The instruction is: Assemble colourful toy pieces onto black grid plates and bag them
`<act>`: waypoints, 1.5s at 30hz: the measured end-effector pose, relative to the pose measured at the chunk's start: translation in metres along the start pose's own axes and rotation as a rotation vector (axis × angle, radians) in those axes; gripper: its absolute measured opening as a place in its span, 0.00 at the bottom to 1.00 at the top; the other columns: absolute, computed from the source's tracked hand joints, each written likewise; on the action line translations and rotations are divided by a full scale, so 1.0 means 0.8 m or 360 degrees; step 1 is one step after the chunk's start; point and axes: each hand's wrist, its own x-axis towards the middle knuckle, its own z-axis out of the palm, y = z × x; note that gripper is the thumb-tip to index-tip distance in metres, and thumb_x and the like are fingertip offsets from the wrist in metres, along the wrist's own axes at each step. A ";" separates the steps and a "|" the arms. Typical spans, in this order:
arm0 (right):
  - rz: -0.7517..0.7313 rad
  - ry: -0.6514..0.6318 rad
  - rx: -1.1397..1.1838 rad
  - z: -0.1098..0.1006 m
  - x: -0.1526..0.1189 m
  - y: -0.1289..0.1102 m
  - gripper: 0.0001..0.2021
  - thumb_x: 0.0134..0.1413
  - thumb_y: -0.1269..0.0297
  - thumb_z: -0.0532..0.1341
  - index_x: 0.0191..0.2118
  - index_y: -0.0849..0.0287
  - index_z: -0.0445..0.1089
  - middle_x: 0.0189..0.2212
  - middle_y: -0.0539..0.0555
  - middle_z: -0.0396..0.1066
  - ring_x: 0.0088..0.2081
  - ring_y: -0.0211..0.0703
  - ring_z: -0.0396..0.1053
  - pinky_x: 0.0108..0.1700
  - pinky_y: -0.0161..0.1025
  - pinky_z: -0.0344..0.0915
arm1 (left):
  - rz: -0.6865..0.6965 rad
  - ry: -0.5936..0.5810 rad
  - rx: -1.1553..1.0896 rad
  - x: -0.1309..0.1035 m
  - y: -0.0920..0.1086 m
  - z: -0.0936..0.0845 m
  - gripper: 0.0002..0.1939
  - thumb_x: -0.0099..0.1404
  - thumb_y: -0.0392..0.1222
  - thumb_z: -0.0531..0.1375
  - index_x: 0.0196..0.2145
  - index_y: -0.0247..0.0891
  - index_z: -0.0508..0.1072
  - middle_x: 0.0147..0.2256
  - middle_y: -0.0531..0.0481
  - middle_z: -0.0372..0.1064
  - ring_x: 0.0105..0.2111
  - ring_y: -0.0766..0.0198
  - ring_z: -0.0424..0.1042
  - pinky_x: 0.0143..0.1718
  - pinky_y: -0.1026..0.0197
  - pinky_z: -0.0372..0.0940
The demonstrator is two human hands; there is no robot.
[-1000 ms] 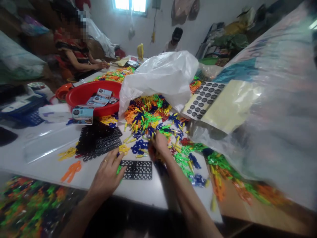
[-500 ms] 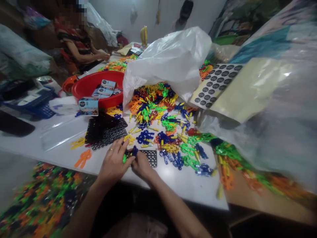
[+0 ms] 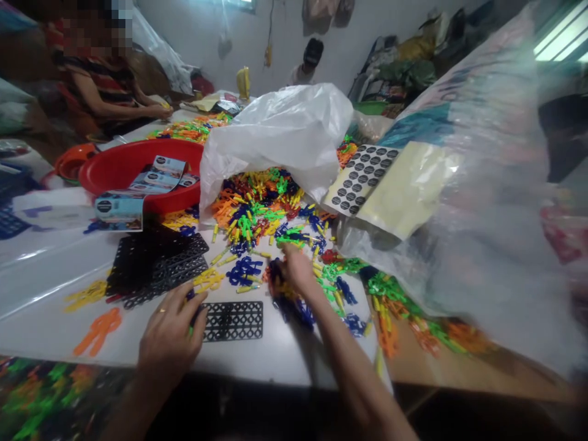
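Near the front edge of the white table, my left hand (image 3: 172,331) is curled, with dark blue and green bits of small plastic toy figures showing between its fingers. Just right of it lies a black perforated plastic grid (image 3: 234,321). My right hand (image 3: 296,269) is over the loose figures in the middle, smeared by motion, its fingertips partly hidden. Under it are dark blue figures (image 3: 294,306), also blurred. Yellow figures (image 3: 209,279) and blue figures (image 3: 244,270) lie between my hands, and an orange figure (image 3: 97,331) rests at the left.
A white plastic bag (image 3: 280,122) spills a mixed pile of figures and yellow-ended tubes. Left of it stand a red basin (image 3: 110,164) with printed cards and a stack of black grids (image 3: 151,263). A sticker sheet (image 3: 361,177) leans at right. Another person (image 3: 105,92) sits far left.
My hands have parted. The right one has moved up and away from the left into the loose figures, uncovering the black grid. The camera view has shifted right.
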 end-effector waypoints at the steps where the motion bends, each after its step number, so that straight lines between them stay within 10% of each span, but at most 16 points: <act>1: 0.0166 0.0049 -0.0199 -0.019 0.017 0.017 0.18 0.56 0.75 0.54 0.54 0.63 0.62 0.46 0.65 0.70 0.45 0.51 0.70 0.44 0.42 0.65 | 0.0001 0.0008 0.0000 -0.001 -0.001 0.000 0.15 0.66 0.44 0.50 0.46 0.38 0.71 0.51 0.40 0.66 0.52 0.48 0.65 0.51 0.45 0.63; 6: 0.0171 -0.0094 -0.0288 -0.037 0.034 0.020 0.15 0.55 0.73 0.55 0.49 0.66 0.66 0.37 0.63 0.74 0.40 0.50 0.72 0.40 0.39 0.64 | 0.0072 -0.0016 0.0045 0.010 -0.003 -0.014 0.18 0.65 0.48 0.52 0.46 0.35 0.71 0.54 0.35 0.64 0.54 0.42 0.63 0.53 0.38 0.59; 13: -0.0389 -0.0068 0.0910 0.080 -0.075 -0.086 0.07 0.55 0.66 0.54 0.36 0.60 0.67 0.26 0.50 0.69 0.26 0.39 0.65 0.29 0.33 0.59 | -0.0003 -0.0483 -0.0097 0.043 -0.005 -0.022 0.18 0.68 0.43 0.48 0.47 0.33 0.71 0.47 0.40 0.71 0.49 0.53 0.68 0.54 0.48 0.61; 23: -0.0719 0.0076 0.0962 0.160 -0.079 -0.106 0.11 0.56 0.70 0.49 0.42 0.63 0.65 0.37 0.60 0.70 0.38 0.46 0.67 0.43 0.41 0.66 | -0.0106 -0.0513 -0.0165 0.039 -0.002 -0.024 0.26 0.67 0.53 0.51 0.57 0.35 0.63 0.50 0.41 0.70 0.50 0.52 0.68 0.52 0.51 0.62; 31: -0.0599 -0.0229 0.0429 0.153 -0.060 -0.139 0.12 0.52 0.76 0.53 0.43 0.64 0.65 0.39 0.61 0.70 0.38 0.47 0.68 0.42 0.40 0.64 | -0.0196 -0.0565 -0.0052 0.048 -0.014 -0.012 0.20 0.69 0.42 0.47 0.51 0.30 0.70 0.47 0.40 0.72 0.48 0.52 0.69 0.53 0.50 0.61; 36: -0.0821 -0.0538 0.0586 0.117 -0.029 -0.103 0.07 0.50 0.75 0.58 0.36 0.59 0.67 0.32 0.51 0.71 0.32 0.39 0.67 0.35 0.32 0.62 | -0.0197 -0.0555 -0.0071 0.040 -0.015 -0.009 0.20 0.68 0.40 0.46 0.51 0.31 0.69 0.47 0.40 0.72 0.47 0.53 0.70 0.51 0.50 0.62; 41: -0.0264 0.0035 0.0067 0.066 0.046 -0.083 0.12 0.60 0.72 0.53 0.49 0.62 0.63 0.39 0.59 0.71 0.39 0.45 0.70 0.39 0.37 0.64 | -0.0167 -0.0586 -0.0061 0.036 -0.010 -0.011 0.19 0.68 0.40 0.46 0.49 0.31 0.70 0.46 0.40 0.72 0.48 0.53 0.69 0.53 0.49 0.61; 45: -0.0139 0.0121 -0.0423 0.062 0.094 -0.097 0.15 0.61 0.78 0.45 0.50 0.65 0.62 0.44 0.66 0.69 0.45 0.48 0.69 0.41 0.39 0.65 | -0.0178 -0.0638 -0.0045 0.041 -0.007 -0.018 0.19 0.68 0.39 0.46 0.49 0.31 0.70 0.46 0.40 0.72 0.48 0.53 0.69 0.53 0.51 0.61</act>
